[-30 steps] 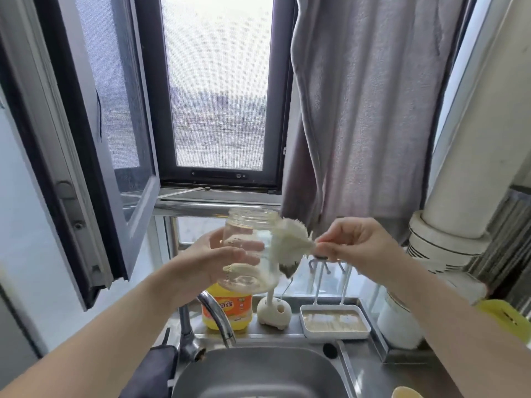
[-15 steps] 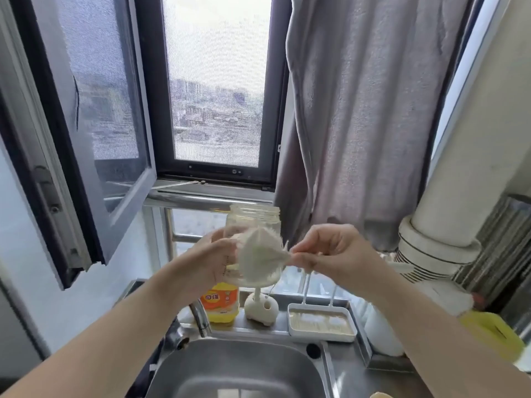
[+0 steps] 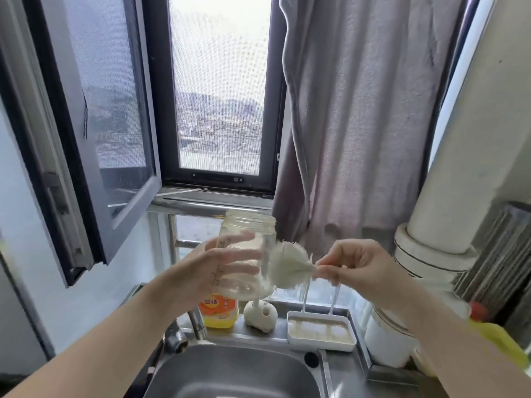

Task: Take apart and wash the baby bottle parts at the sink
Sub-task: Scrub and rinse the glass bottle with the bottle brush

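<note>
- My left hand (image 3: pixel 198 271) holds the bottle (image 3: pixel 244 254) above the sink (image 3: pixel 230 372); the brush (image 3: pixel 290 265) in my right hand (image 3: pixel 356 265) touches its right side.
- Behind the sink, left to right: faucet (image 3: pixel 195 320), detergent bottle (image 3: pixel 219 311), brush stand (image 3: pixel 260 315), tray (image 3: pixel 320 331).

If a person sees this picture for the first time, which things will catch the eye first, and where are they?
In the middle, above the sink, the left hand grips a clear bottle without its cap. The right hand pinches a white brush, whose bristles are against the bottle's right side. Behind, an open window shows a city, with a grey curtain hanging to its right.
</note>
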### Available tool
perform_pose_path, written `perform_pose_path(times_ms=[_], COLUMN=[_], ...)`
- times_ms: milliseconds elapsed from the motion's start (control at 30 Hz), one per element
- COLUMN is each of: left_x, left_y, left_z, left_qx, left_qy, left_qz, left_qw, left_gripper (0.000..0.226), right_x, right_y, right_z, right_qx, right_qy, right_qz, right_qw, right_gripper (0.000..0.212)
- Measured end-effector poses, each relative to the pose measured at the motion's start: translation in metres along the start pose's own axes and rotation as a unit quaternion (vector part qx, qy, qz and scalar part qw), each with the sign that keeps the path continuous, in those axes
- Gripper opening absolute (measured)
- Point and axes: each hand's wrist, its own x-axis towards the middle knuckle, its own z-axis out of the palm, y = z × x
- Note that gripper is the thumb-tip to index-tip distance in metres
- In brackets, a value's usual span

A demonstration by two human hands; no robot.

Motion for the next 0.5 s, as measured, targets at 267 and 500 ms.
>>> perform_pose_path(times_ms=[267, 500], left_x=[-0.001, -0.005], left_y=[0.007, 0.003], left_z=[-0.007, -0.02], left_qx=[-0.05, -0.042], left_qy=[0.008, -0.002], left_qz=[-0.005, -0.016], left_qw=[0.999, 0.999], left_gripper=[0.109, 0.104], right_x=[0.006, 0.009], right_y=[-0.007, -0.003], right_z=[0.029, 0.032], right_qx=[0.02, 0.038], right_qy=[-0.01, 0.026], right_qz=[-0.009, -0.007], right_qw=[1.0, 0.999], right_gripper=[0.013, 0.028])
